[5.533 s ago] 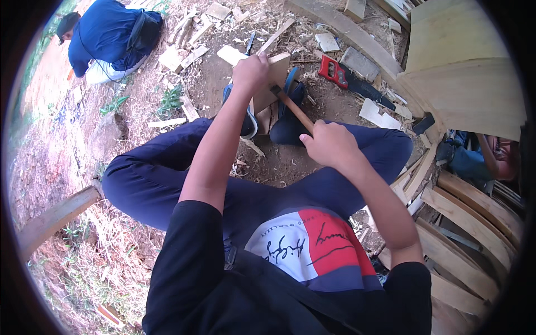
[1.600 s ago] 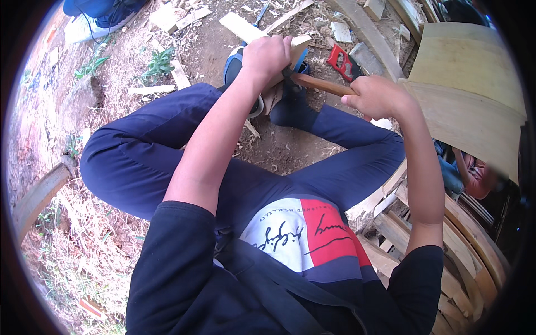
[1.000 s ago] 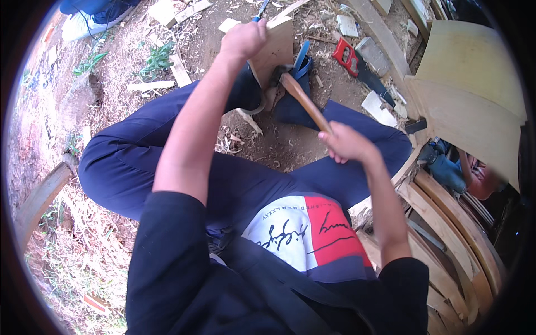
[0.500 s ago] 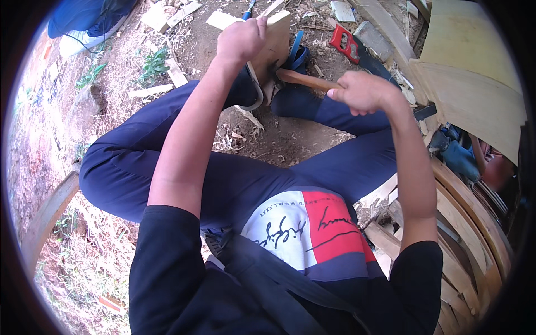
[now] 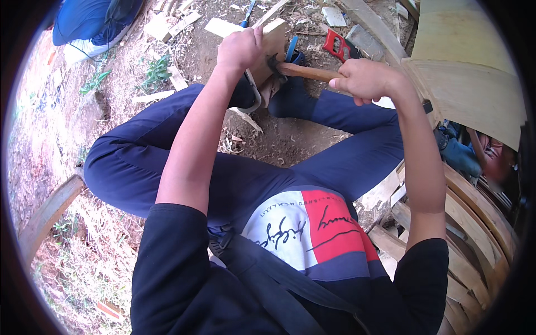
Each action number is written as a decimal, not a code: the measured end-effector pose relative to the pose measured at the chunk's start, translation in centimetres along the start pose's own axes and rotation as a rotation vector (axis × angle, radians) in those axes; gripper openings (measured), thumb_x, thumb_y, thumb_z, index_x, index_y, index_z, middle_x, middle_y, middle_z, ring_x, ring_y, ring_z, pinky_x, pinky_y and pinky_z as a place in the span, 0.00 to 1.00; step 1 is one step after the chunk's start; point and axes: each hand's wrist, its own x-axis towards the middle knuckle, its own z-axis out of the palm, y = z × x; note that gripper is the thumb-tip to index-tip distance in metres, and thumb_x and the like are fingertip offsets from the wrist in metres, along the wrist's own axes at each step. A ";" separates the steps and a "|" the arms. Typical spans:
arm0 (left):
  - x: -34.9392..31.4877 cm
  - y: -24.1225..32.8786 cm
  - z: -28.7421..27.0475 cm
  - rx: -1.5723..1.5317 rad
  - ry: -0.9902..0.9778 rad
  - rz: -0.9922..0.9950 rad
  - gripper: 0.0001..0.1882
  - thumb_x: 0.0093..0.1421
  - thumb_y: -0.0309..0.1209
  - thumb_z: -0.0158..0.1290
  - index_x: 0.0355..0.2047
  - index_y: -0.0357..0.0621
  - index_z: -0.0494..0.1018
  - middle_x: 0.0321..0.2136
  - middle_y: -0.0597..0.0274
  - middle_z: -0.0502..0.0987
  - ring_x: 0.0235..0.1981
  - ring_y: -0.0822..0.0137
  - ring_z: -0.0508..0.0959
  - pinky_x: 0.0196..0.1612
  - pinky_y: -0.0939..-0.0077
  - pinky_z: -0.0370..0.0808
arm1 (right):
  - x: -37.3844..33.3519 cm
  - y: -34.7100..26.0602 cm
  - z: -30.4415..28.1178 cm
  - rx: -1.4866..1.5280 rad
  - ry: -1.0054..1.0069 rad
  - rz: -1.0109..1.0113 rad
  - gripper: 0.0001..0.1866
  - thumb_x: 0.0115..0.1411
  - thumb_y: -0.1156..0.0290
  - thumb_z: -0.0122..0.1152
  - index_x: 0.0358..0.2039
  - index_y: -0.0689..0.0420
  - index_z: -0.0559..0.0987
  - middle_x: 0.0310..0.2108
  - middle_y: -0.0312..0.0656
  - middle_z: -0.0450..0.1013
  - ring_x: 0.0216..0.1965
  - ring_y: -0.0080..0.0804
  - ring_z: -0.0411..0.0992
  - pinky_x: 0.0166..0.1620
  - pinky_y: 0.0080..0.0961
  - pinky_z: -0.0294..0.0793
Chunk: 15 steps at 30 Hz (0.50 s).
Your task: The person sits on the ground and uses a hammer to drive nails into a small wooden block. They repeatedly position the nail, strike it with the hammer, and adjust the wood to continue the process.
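Note:
My left hand is closed on a pale wooden board that stands tilted between my feet. What its fingertips press on is hidden behind the hand. My right hand grips the wooden handle of a hammer. The dark hammer head lies close against the board's right side; I cannot tell whether it touches. A blue-handled tool, perhaps a chisel, lies just beyond my left hand, near a thin wooden strip.
A red-handled saw lies beyond my right hand. Wood shavings and offcuts litter the dirt. Large pale boards lean at the right, with curved wooden pieces below them. Another person's arm shows there. A blue bundle sits far left.
My right hand and the hammer have shifted slightly up and right, and the hammer head shows more clearly. The left hand keeps its hold on the board. The whole view has shifted a little.

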 end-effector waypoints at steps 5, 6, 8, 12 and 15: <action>0.5 -1.2 -0.1 -0.032 -0.053 -0.011 0.30 0.70 0.48 0.32 0.32 0.39 0.77 0.28 0.41 0.80 0.35 0.40 0.80 0.43 0.48 0.75 | 0.7 1.0 3.5 0.094 0.074 -0.031 0.22 0.66 0.55 0.49 0.26 0.62 0.73 0.17 0.41 0.73 0.18 0.31 0.73 0.24 0.30 0.72; 0.6 -1.3 0.1 -0.037 -0.056 0.000 0.30 0.70 0.48 0.32 0.32 0.39 0.77 0.28 0.41 0.79 0.35 0.40 0.80 0.43 0.48 0.75 | 1.3 1.7 4.9 0.100 0.108 -0.062 0.22 0.66 0.55 0.50 0.27 0.62 0.73 0.17 0.41 0.73 0.18 0.32 0.74 0.25 0.31 0.73; 0.7 -1.5 0.1 -0.047 -0.056 0.011 0.30 0.69 0.48 0.33 0.32 0.39 0.77 0.27 0.41 0.79 0.34 0.40 0.80 0.43 0.47 0.75 | 0.7 1.5 6.1 0.129 0.135 -0.033 0.24 0.64 0.53 0.50 0.34 0.67 0.78 0.28 0.55 0.77 0.34 0.52 0.78 0.42 0.43 0.74; 0.5 -0.5 0.0 -0.047 -0.025 0.047 0.29 0.69 0.48 0.33 0.31 0.39 0.77 0.26 0.40 0.79 0.32 0.40 0.79 0.41 0.47 0.76 | 0.7 3.1 6.8 0.117 0.201 -0.066 0.25 0.64 0.52 0.50 0.36 0.66 0.79 0.33 0.60 0.76 0.40 0.54 0.76 0.45 0.44 0.72; 0.7 -1.1 0.5 -0.032 -0.005 0.022 0.29 0.69 0.48 0.34 0.30 0.39 0.77 0.25 0.40 0.79 0.31 0.39 0.79 0.39 0.47 0.76 | 1.1 2.8 5.3 0.079 0.154 -0.076 0.24 0.65 0.53 0.50 0.34 0.66 0.78 0.30 0.57 0.77 0.34 0.51 0.77 0.42 0.42 0.74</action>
